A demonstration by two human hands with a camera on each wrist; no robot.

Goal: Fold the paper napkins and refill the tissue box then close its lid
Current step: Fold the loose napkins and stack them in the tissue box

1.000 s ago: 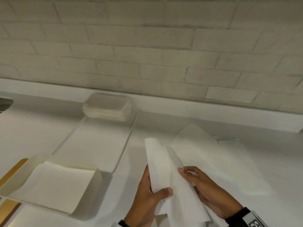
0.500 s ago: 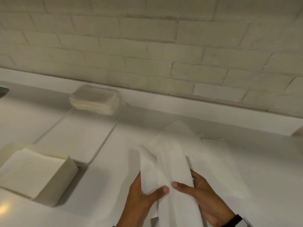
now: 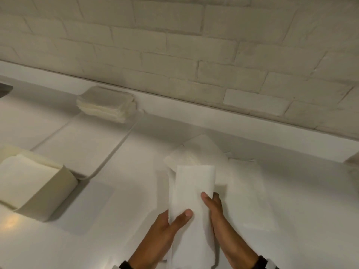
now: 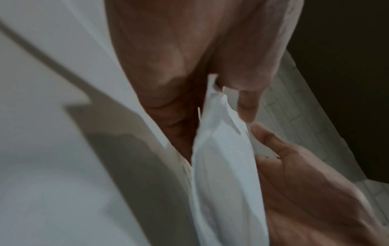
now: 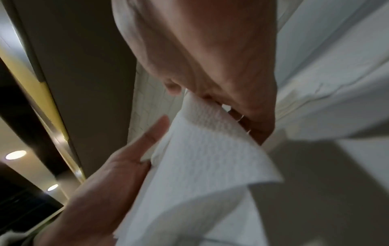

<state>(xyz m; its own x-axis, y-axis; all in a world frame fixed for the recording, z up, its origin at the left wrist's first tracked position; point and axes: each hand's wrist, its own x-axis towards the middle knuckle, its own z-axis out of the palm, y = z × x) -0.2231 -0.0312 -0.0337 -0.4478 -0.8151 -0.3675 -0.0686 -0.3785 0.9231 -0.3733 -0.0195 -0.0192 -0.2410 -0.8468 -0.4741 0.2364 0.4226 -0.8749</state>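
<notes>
White counter (image 3: 120, 220) under a brick wall (image 3: 174, 45), bearing: folded napkin (image 3: 191, 193) held upright above loose sheets (image 3: 246, 183), pinched by left hand (image 3: 165, 228) and right hand (image 3: 214, 212); open tissue box (image 3: 56, 193) at left, napkins inside; napkin stack (image 3: 105, 102) on tray (image 3: 77, 144) behind.

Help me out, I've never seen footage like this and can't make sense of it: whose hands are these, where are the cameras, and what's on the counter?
No machine here: a person wears a head camera and one on each wrist. From the head view, the left hand and right hand hold a folded paper napkin between them. More loose napkins lie beneath on the white counter. At left sits an open tissue box, with a napkin stack farther back. The wrist views show the same napkin up close.
</notes>
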